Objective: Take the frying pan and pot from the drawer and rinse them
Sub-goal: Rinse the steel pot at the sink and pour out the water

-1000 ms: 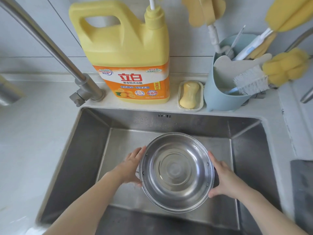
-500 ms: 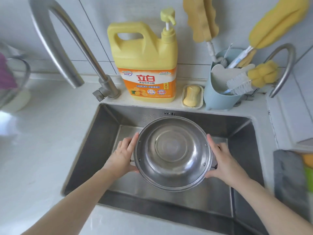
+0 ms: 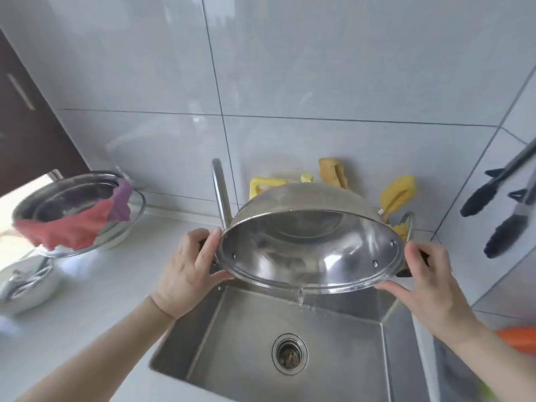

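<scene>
A shiny steel pot [image 3: 313, 242] is held above the steel sink [image 3: 333, 355], tipped toward me so its open mouth faces forward and down. A thin stream of water runs off its lower rim into the sink. My left hand [image 3: 188, 271] grips the pot's dark left handle. My right hand [image 3: 426, 280] grips the dark right handle, fingers reaching under the rim. No frying pan can be made out.
The faucet [image 3: 220, 195] rises behind the pot, with a yellow detergent jug [image 3: 264, 185] and yellow sponge brushes [image 3: 397, 195] partly hidden. A steel bowl with red and purple cloths [image 3: 75, 219] sits on the left counter. Black tongs [image 3: 504, 198] hang at right. The sink's drain [image 3: 290, 353] lies below.
The pot has been lifted out of the sink and tilted toward me, pouring water out. The view has swung upward and back, showing more wall and the sink's drain.
</scene>
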